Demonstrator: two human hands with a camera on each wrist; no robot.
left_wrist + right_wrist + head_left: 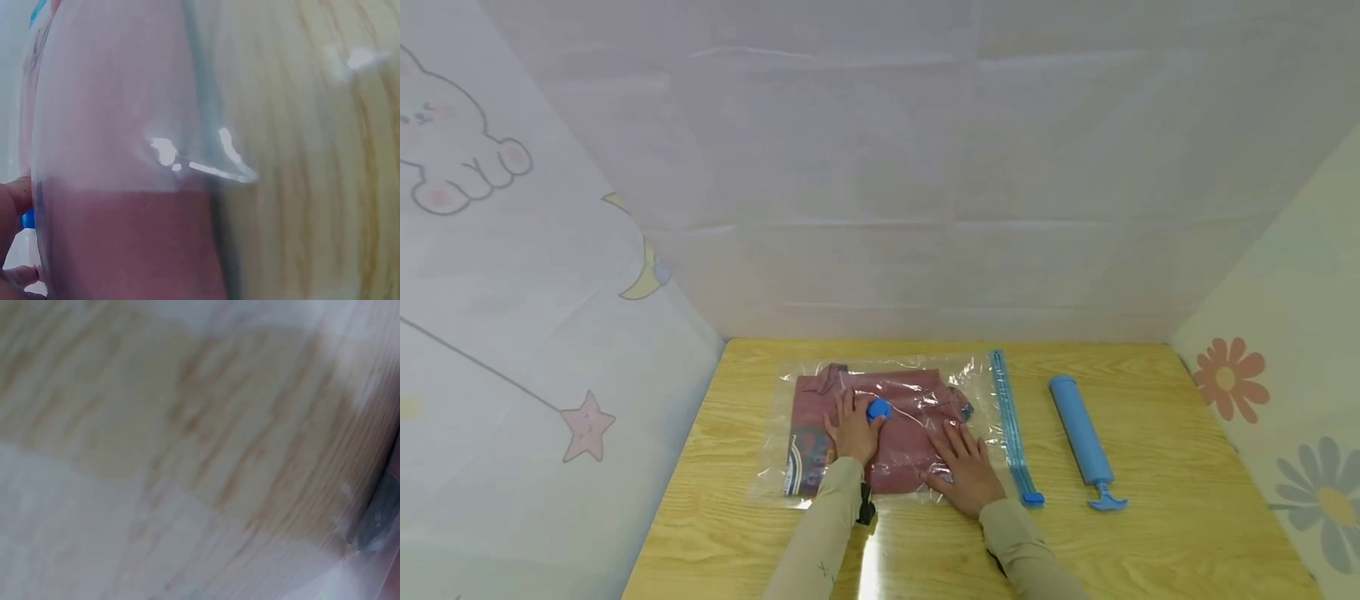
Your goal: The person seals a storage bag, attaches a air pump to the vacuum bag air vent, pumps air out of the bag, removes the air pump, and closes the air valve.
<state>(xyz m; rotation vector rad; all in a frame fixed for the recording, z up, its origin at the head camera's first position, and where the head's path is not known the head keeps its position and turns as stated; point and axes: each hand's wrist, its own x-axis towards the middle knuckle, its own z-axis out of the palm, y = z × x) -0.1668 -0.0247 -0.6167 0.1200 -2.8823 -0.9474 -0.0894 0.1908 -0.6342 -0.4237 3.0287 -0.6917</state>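
Observation:
A clear plastic vacuum storage bag [772, 467] lies flat, with a folded dark pink garment [902, 387] inside. My left hand [856, 433] rests on the bag with fingers spread, its thumb and forefinger beside the round blue valve cap [878, 408]. To the right, my right hand [972, 477] lies palm down on the bag with fingers extended. In the left wrist view, part of the left hand [14, 203] shows at the left edge beside the film-covered garment [125, 244]. The right wrist view is blurred and shows no fingers.
A blue zip strip [1011, 417] runs along the bag's right edge, its blue slider [1033, 498] at the near end. Farther right lies a blue hand pump [1081, 429] with a T-shaped handle. The wooden table [1172, 467] meets pale, printed walls on three sides.

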